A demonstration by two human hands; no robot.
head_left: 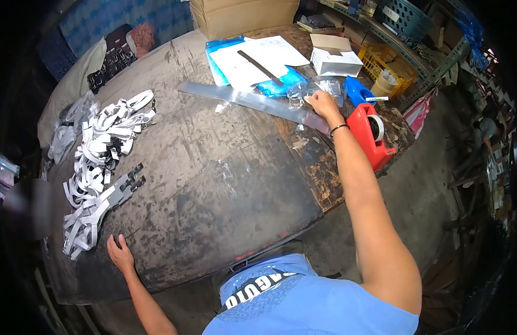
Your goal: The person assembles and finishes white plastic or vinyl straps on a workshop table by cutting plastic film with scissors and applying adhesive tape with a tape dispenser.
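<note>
My left hand (121,254) rests near the front left of the table, thumb and fingers apart, holding nothing. Just beyond it lies a tangled pile of white straps (96,151), some with grey buckle-like ends (124,188). My right hand (324,105) reaches to the far right, its fingertips pinched at a clear plastic bag (298,95). Below that hand runs a long strip of clear plastic (242,99). A red tape dispenser (363,129) with a white roll stands beside my right forearm.
White paper sheets (258,56) with a dark flat strip (259,67) lie over blue plastic (281,84). Behind are an open white box (336,61) and a large cardboard box (244,17). A blue dispenser (356,91) sits at the right edge, beside a yellow crate (406,67).
</note>
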